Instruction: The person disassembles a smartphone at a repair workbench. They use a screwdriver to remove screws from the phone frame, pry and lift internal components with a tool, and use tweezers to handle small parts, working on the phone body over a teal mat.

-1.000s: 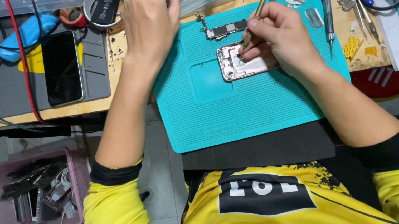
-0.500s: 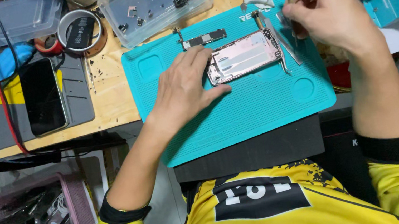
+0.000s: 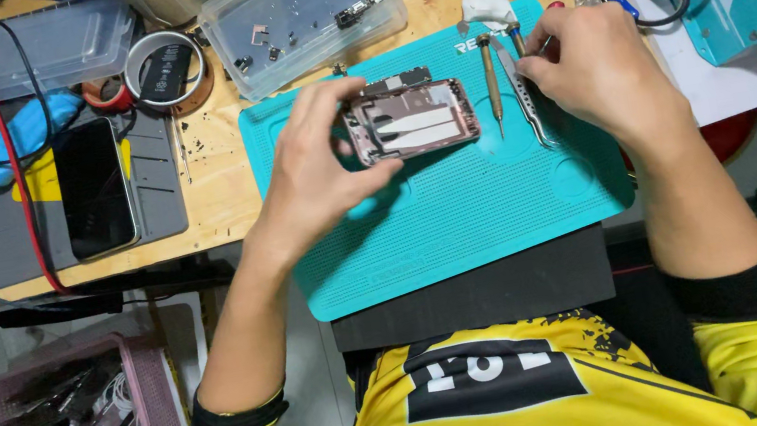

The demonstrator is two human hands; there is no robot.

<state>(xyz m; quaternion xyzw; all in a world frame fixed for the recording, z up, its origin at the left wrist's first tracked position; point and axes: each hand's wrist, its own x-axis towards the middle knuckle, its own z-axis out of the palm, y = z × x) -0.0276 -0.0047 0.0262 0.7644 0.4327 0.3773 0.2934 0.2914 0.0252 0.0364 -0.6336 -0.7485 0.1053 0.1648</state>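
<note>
The teal work mat [image 3: 462, 230] covers the bench edge. Above it, the left hand [image 3: 322, 176] pinches the opened phone chassis [image 3: 412, 121] by its end, lifted and tilted. That grip looks shallow, so the chassis could slip and spill loose screws. The right hand [image 3: 589, 68] closes on what seems a thin tool beside the tweezers [image 3: 523, 99] and screwdriver [image 3: 492, 83], which it could knock aside.

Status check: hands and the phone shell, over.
Left hand holds phone shell over teal mat. Right hand at tweezers. Screwdriver lies between.
</note>
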